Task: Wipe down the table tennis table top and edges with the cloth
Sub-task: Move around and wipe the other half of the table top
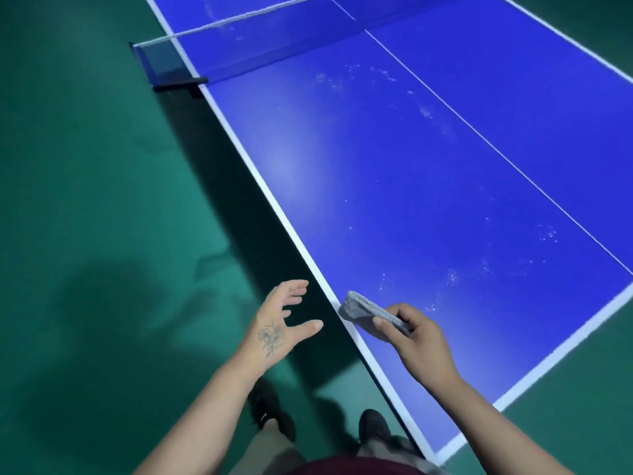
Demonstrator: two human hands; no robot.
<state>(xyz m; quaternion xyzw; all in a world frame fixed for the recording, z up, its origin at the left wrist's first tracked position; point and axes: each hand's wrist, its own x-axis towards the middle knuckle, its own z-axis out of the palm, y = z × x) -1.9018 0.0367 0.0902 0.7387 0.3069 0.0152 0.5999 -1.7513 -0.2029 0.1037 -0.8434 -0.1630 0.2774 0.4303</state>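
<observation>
A blue table tennis table (pixel 394 173) with white border lines fills the right and upper part of the head view. White dusty smudges (pixel 426 113) are scattered over its top. My right hand (pixel 416 341) grips a folded grey cloth (pixel 368 310) between thumb and fingers, and the cloth's far end lies at the table's left white edge near the front corner. My left hand (pixel 282 320) hovers with spread fingers just left of that edge, over the floor, holding nothing.
The net (pixel 260 46) crosses the table at the top, with its dark clamp post (pixel 168 72) sticking out past the left edge. Green floor (pixel 89 186) surrounds the table. My two dark shoes (pixel 270 411) stand close to the table's near corner.
</observation>
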